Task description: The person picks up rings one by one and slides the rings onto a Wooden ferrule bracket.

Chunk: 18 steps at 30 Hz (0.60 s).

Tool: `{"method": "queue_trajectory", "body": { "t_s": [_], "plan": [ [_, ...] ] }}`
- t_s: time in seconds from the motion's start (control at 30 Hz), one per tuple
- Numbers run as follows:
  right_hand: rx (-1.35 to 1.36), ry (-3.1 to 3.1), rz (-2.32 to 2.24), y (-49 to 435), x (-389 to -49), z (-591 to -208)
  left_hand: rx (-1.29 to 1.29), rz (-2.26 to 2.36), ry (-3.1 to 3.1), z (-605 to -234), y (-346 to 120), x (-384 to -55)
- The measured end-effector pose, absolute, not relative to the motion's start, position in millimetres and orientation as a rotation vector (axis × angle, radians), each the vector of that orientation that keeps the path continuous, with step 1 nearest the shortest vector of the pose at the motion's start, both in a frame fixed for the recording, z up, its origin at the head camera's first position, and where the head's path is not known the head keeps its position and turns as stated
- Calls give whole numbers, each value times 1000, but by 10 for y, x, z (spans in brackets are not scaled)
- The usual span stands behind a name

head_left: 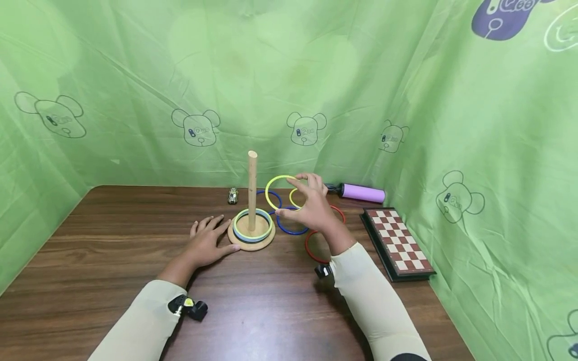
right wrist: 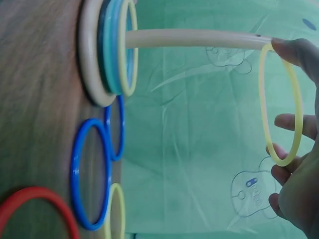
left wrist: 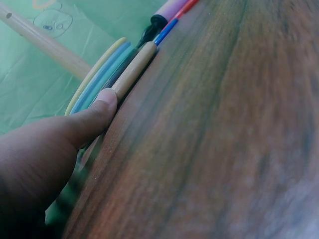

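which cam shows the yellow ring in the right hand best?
Right wrist: the yellow ring is close up there, nearly its whole loop visible. Head shows it smaller, part of it hidden behind the right hand. Left wrist has at most a faint yellowish arc at its top edge, too cropped to confirm.

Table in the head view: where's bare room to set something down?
Bare tabletop lies left of the left hand and between the two sleeves, nearer than the wooden base. Right of that base is crowded: loose rings lie around the right hand, with the purple cylinder and chessboard farther right.
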State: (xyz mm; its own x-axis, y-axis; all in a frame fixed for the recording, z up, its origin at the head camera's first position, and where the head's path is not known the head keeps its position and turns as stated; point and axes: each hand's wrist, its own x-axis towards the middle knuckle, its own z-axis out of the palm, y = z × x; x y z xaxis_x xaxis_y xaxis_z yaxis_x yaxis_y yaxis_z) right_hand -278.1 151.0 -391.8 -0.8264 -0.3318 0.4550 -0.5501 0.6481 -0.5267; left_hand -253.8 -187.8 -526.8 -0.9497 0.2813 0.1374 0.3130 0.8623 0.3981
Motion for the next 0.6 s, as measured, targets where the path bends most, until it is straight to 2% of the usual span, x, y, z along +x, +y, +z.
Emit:
{"method": "queue_trajectory", "body": {
  "t_s": [0.6],
  "plan": [
    [628,-2274,1093,1347,-2816,-3490,-472,-655,-2966,-5258,-1883,-2537]
  ]
}}
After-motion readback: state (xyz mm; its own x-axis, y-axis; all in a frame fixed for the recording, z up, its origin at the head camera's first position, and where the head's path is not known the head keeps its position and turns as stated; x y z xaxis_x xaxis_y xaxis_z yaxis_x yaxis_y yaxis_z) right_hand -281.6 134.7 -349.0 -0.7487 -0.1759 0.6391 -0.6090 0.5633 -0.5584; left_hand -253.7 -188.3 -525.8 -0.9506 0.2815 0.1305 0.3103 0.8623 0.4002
